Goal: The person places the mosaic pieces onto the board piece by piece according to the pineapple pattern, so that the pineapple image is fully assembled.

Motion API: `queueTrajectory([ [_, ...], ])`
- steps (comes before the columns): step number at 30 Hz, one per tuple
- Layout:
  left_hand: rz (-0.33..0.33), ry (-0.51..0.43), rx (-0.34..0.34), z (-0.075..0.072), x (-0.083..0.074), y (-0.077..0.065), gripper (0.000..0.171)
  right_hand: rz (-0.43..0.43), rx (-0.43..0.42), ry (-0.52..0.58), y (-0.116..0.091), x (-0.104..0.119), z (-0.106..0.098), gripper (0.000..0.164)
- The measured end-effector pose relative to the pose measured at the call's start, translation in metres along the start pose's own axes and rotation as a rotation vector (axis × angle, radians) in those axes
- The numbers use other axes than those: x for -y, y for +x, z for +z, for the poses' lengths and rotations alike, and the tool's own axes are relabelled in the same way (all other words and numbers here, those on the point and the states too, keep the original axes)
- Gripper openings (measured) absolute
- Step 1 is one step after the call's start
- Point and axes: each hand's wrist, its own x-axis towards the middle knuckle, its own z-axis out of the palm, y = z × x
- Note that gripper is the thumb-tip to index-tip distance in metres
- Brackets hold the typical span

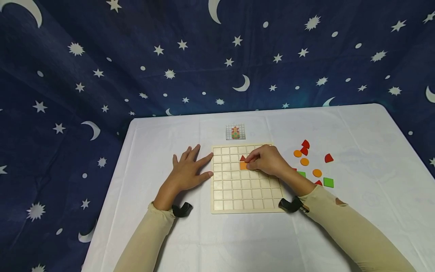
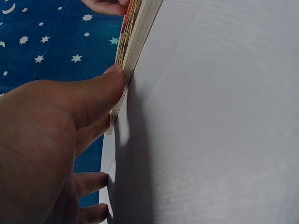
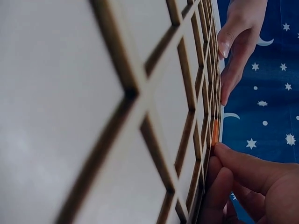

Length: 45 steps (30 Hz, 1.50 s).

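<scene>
A light wooden grid board (image 1: 238, 194) lies on the table. On it, a red triangle (image 1: 242, 158) sits directly above an orange square (image 1: 243, 166). My right hand (image 1: 268, 160) reaches over the board from the right, thumb and index finger pinching at the square's right edge. In the right wrist view the thumb tip meets the orange square (image 3: 215, 130), and the other fingers are curled beneath. My left hand (image 1: 187, 173) rests spread beside the board, its thumb and index fingertips against the left edge. The left wrist view shows that thumb (image 2: 100, 93) at the board's side.
Behind the board lies a small pattern card (image 1: 235, 132) with a coloured figure on a grid. To the right are scattered red quarter-circles (image 1: 328, 158), orange discs (image 1: 317, 173) and green pieces (image 1: 328, 182), some partly hidden by my right forearm. A starry cloth (image 1: 190, 83) hangs behind the white table (image 1: 238, 241).
</scene>
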Motion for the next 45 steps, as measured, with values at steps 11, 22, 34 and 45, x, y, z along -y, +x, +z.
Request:
queueTrajectory([
  [11,-0.002,-0.001,0.003,-0.001,-0.003,0.000,0.068,0.019,-0.021,0.053,-0.013,-0.006,-0.020,0.015],
  [22,-0.014,0.005,0.012,-0.002,-0.004,0.000,0.067,0.126,-0.146,-0.055,-0.034,-0.038,-0.100,0.037],
  [34,-0.009,0.002,0.002,0.000,-0.003,0.000,0.068,0.269,-0.125,-0.179,-0.032,-0.092,-0.131,0.049],
  [45,-0.009,-0.003,-0.003,0.000,-0.002,-0.001,0.068,0.290,-0.148,-0.171,-0.028,-0.110,-0.129,0.042],
])
